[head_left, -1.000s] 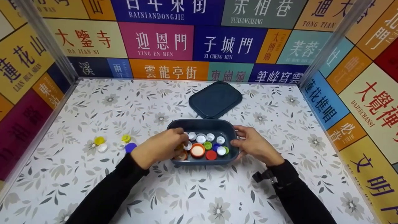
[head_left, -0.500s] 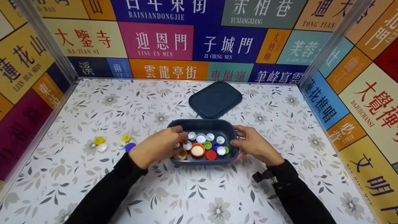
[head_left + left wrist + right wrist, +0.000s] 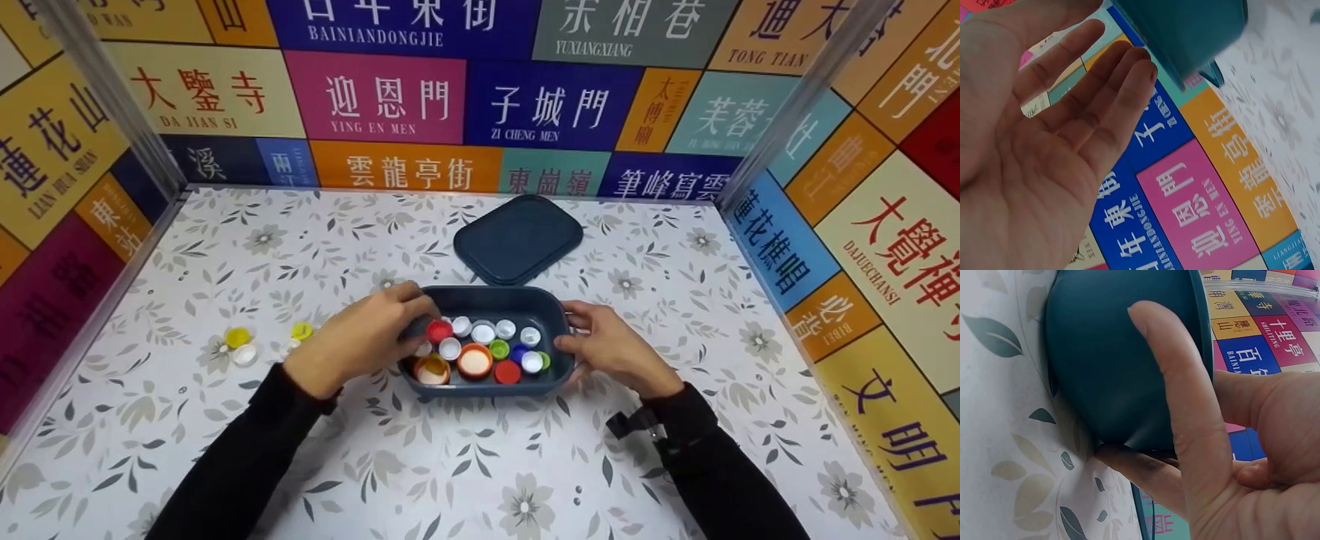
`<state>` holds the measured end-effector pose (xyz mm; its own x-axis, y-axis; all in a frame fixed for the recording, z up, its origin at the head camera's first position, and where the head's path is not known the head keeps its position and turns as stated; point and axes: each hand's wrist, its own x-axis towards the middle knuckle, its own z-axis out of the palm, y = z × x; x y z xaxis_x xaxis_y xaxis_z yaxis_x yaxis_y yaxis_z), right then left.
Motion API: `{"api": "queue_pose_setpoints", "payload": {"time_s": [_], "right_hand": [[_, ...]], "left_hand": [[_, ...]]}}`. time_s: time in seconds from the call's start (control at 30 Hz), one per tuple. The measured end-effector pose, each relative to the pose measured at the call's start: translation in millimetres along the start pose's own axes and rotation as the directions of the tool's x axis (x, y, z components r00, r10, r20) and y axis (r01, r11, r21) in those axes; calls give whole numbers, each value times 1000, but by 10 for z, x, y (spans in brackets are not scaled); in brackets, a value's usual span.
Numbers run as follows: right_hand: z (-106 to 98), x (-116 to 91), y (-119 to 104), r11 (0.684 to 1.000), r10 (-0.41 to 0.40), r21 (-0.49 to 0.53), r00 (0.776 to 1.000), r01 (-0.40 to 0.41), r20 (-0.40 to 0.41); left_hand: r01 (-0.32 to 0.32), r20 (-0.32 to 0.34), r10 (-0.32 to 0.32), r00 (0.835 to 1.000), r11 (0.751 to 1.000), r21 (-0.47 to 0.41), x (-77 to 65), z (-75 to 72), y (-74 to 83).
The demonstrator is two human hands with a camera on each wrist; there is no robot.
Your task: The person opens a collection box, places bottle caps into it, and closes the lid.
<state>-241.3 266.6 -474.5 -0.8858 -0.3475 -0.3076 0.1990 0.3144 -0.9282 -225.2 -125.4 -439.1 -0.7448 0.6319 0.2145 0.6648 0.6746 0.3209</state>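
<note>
A dark blue plastic box point(image 3: 487, 390) holds several bottle caps in white, red, orange, green and blue. At its left end is my left hand point(image 3: 360, 337), fingers loosely bent over the rim and nothing in them. The left wrist view shows its bare palm and parted fingers beside the box wall point(image 3: 1196, 34). A red bottle cap point(image 3: 439, 331) lies in the box just past its fingertips. My right hand point(image 3: 619, 349) holds the box by its right end. In the right wrist view, its digits point(image 3: 1185, 399) lie along the end wall and underneath.
The box's dark blue lid point(image 3: 517, 240) lies flat behind it. To the left on the floral tabletop are a yellow cap point(image 3: 237, 337), a white cap point(image 3: 244, 355) and another yellow cap point(image 3: 301, 331). Panels printed with characters point(image 3: 375, 97) wall in the table.
My left hand has drawn back leftward from the caps to the box's left rim, leaving a red cap in view inside. My right hand stays on the right end.
</note>
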Motion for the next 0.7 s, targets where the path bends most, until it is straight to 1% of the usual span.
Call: {"api": "queue_pose_setpoints", "payload": {"time_s": [0.17,0.27,0.37,0.5,0.7], "right_hand": [[7,2,-4,1000,-5,1,1000,5,2],[12,0,-6,1000,-4,-2,1000,4,2],[6,-5,-5,1000,-2,-2,1000,2,-2],[-2,-6,-6,1000,-3,-4,1000,3,-8],[-4,0,0,1000,3,-6,1000,-3,-14]], "left_hand": [[42,-44,-41,998,999,12,-67,-93,-121],[75,-48,-75,996,997,-3,-99,-144,-221],[128,-33,-129,991,992,-21,-135,-191,-337],[209,-4,-209,978,978,-23,-234,-239,-489],[257,24,-256,966,967,-9,-459,-255,-680]]}}
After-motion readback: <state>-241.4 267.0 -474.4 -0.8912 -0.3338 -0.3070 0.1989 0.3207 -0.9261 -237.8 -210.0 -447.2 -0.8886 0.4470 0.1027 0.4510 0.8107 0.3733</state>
